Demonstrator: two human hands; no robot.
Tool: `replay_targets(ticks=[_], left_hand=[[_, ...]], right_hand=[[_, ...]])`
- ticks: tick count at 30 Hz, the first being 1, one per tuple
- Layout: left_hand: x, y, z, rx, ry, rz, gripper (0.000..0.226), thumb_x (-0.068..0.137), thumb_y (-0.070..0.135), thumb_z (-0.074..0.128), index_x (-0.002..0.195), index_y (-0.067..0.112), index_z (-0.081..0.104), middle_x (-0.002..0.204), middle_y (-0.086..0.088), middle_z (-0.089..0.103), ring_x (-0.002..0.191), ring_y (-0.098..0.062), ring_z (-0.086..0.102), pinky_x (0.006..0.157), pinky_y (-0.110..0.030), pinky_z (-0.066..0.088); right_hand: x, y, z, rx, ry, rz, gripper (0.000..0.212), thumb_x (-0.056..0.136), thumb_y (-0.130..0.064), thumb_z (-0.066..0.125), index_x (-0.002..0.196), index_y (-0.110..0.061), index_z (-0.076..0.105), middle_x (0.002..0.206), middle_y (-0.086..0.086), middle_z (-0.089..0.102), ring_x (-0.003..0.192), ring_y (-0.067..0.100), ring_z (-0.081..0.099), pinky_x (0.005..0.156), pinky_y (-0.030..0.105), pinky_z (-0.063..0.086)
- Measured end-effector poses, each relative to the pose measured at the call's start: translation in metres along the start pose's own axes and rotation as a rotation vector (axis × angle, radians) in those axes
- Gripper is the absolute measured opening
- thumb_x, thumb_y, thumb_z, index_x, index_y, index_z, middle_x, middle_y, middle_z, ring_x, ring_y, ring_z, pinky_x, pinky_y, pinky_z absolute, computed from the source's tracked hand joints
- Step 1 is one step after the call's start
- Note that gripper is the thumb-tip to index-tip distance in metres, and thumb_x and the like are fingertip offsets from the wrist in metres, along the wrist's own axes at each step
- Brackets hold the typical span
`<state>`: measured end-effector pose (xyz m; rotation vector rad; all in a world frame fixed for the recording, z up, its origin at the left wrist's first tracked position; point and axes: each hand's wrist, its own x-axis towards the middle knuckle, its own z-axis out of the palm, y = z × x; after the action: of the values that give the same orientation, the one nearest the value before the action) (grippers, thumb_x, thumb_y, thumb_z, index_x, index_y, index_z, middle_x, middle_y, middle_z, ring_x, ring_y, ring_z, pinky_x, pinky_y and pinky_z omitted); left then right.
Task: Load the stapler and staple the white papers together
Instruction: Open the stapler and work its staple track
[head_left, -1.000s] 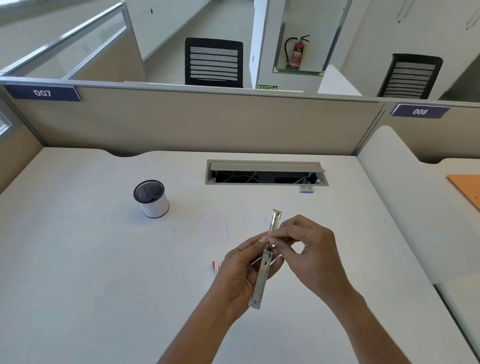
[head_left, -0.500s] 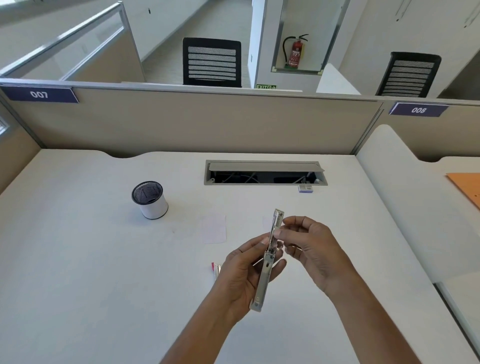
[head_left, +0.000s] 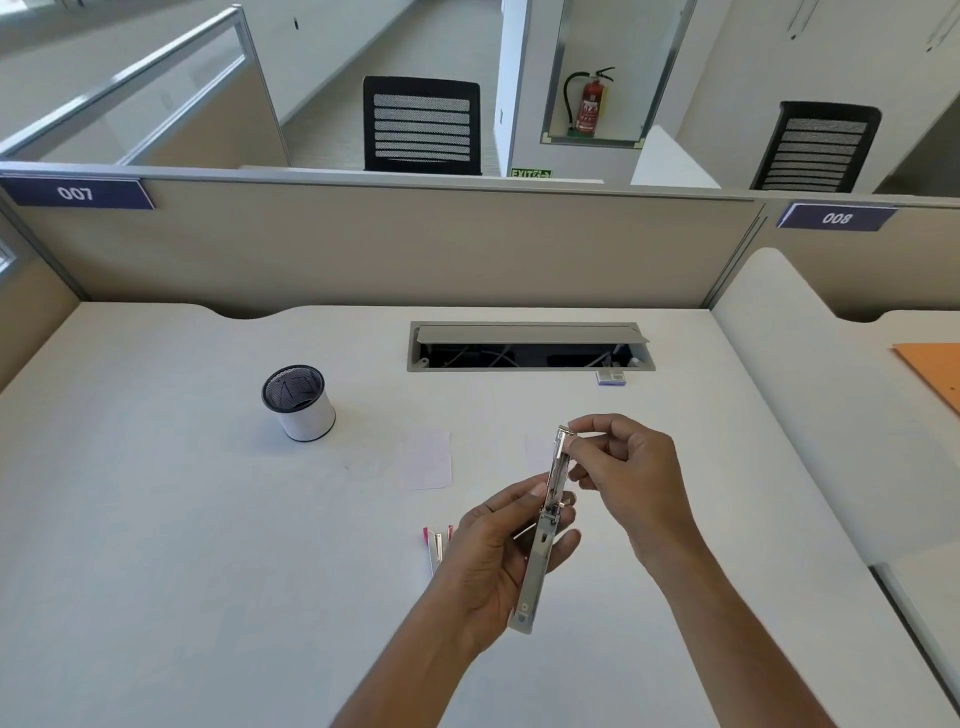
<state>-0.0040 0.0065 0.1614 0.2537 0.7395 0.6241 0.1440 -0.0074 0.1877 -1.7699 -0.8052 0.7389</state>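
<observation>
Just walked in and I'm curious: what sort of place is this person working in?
Most likely an open-plan office. The desk backs onto a low partition bearing numbered plates 007 and 008, a mesh-backed office chair stands beyond it, and a fire extinguisher sits in a wall niche.

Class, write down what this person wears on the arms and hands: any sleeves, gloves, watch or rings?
The left forearm and right forearm are bare to the picture's edge, with no sleeves showing. The left hand and right hand wear no gloves. No watch, bracelet or ring is visible on either.
</observation>
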Motion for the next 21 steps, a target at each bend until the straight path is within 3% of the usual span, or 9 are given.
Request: replay_targets(ticks=[4, 7, 10, 12, 14, 16, 18, 21], left_hand=[[0.001, -0.001, 0.001, 0.000, 0.005, -0.007, 0.023, 0.093, 0.002, 0.064, 0.112, -0.006, 0.072, 0.102, -0.026, 0.073, 0.075, -0.025, 0.073, 0.070, -0.036, 0.064], [0.001, 0.001, 0.001, -0.004, 0.002, -0.004, 0.018, 0.092, 0.001, 0.064, 0.105, -0.005, 0.075, 0.101, -0.026, 0.072, 0.074, -0.025, 0.072, 0.070, -0.036, 0.064], [0.003, 0.003, 0.000, -0.011, -0.004, 0.002, 0.018, 0.094, 0.000, 0.061, 0.105, -0.006, 0.075, 0.098, -0.024, 0.072, 0.073, -0.024, 0.071, 0.070, -0.035, 0.064], [0.005, 0.005, 0.000, -0.009, 0.009, 0.005, 0.020, 0.095, -0.001, 0.061, 0.110, -0.008, 0.072, 0.093, -0.020, 0.071, 0.073, -0.022, 0.071, 0.068, -0.033, 0.063], [0.007, 0.006, 0.000, 0.001, 0.017, 0.014, 0.023, 0.096, -0.002, 0.059, 0.114, -0.007, 0.072, 0.094, -0.019, 0.071, 0.075, -0.021, 0.070, 0.066, -0.030, 0.062], [0.007, 0.007, 0.001, 0.006, 0.006, 0.019, 0.023, 0.095, -0.001, 0.059, 0.112, -0.005, 0.074, 0.098, -0.020, 0.071, 0.077, -0.021, 0.069, 0.067, -0.030, 0.062], [0.008, 0.006, 0.003, 0.006, -0.005, 0.019, 0.022, 0.094, -0.001, 0.060, 0.110, -0.006, 0.075, 0.101, -0.022, 0.072, 0.079, -0.021, 0.069, 0.071, -0.030, 0.064], [0.007, 0.005, 0.005, 0.003, -0.017, 0.013, 0.023, 0.094, 0.000, 0.061, 0.111, -0.006, 0.074, 0.099, -0.021, 0.071, 0.081, -0.022, 0.069, 0.071, -0.030, 0.063]], right_hand=[[0.001, 0.001, -0.002, -0.032, 0.016, -0.043, 0.005, 0.088, -0.018, 0.075, 0.085, -0.023, 0.076, 0.067, -0.002, 0.075, 0.057, 0.014, 0.071, 0.070, 0.040, 0.062], [-0.003, 0.002, -0.005, -0.087, 0.035, -0.100, 0.003, 0.091, -0.027, 0.073, 0.091, -0.026, 0.076, 0.078, -0.008, 0.077, 0.067, 0.013, 0.074, 0.074, 0.040, 0.064], [-0.015, -0.002, -0.012, -0.147, 0.029, -0.239, 0.019, 0.088, -0.040, 0.073, 0.100, -0.027, 0.074, 0.095, -0.014, 0.075, 0.081, 0.009, 0.072, 0.072, 0.031, 0.062], [-0.026, -0.004, -0.016, -0.122, -0.107, -0.380, 0.028, 0.081, -0.043, 0.077, 0.102, -0.024, 0.074, 0.101, -0.011, 0.074, 0.087, 0.015, 0.070, 0.070, 0.027, 0.060], [-0.035, -0.002, -0.018, -0.214, -0.218, -0.539, 0.029, 0.080, -0.038, 0.082, 0.104, -0.024, 0.074, 0.101, -0.012, 0.071, 0.089, 0.015, 0.068, 0.073, 0.023, 0.057], [-0.035, 0.004, -0.017, -0.302, -0.203, -0.660, 0.023, 0.080, -0.023, 0.086, 0.101, -0.024, 0.076, 0.097, -0.015, 0.071, 0.088, 0.008, 0.068, 0.077, 0.020, 0.054], [-0.032, 0.008, -0.015, -0.317, -0.136, -0.708, 0.019, 0.082, -0.009, 0.083, 0.096, -0.021, 0.078, 0.093, -0.014, 0.071, 0.085, 0.005, 0.069, 0.078, 0.019, 0.055], [-0.022, 0.012, -0.012, -0.286, -0.075, -0.675, 0.015, 0.085, -0.006, 0.080, 0.095, -0.017, 0.080, 0.090, -0.013, 0.073, 0.082, 0.008, 0.071, 0.076, 0.024, 0.057]])
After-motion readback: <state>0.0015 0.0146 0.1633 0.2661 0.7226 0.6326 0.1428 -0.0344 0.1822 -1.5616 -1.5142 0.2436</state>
